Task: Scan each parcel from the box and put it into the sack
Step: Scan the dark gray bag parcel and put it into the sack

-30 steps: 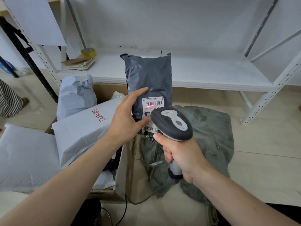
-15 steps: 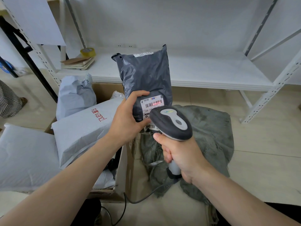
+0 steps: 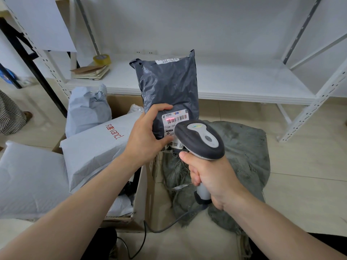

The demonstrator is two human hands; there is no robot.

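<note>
My left hand [image 3: 145, 135] grips a dark grey plastic parcel [image 3: 168, 87] by its lower left edge and holds it upright in mid-view. A red laser line lies across the barcode on its white label [image 3: 175, 120]. My right hand [image 3: 212, 177] is closed around the handle of a grey corded scanner [image 3: 200, 139], whose head points at that label. Below and to the right, a grey-green sack [image 3: 244, 152] lies crumpled on the floor. The cardboard box [image 3: 142, 194] on the left holds several light grey parcels, one [image 3: 97, 149] with red lettering.
A white metal shelf [image 3: 234, 79] runs across the back, with a tape roll [image 3: 102, 59] and a stack of envelopes [image 3: 92, 72] on its left end. A large pale parcel [image 3: 32, 181] lies at the left. The scanner cable [image 3: 146, 239] trails over the tiled floor.
The dark parcel has tilted slightly left and sits a little higher, showing more of its label. The laser line now falls on the barcode's left part. The scanner has barely moved.
</note>
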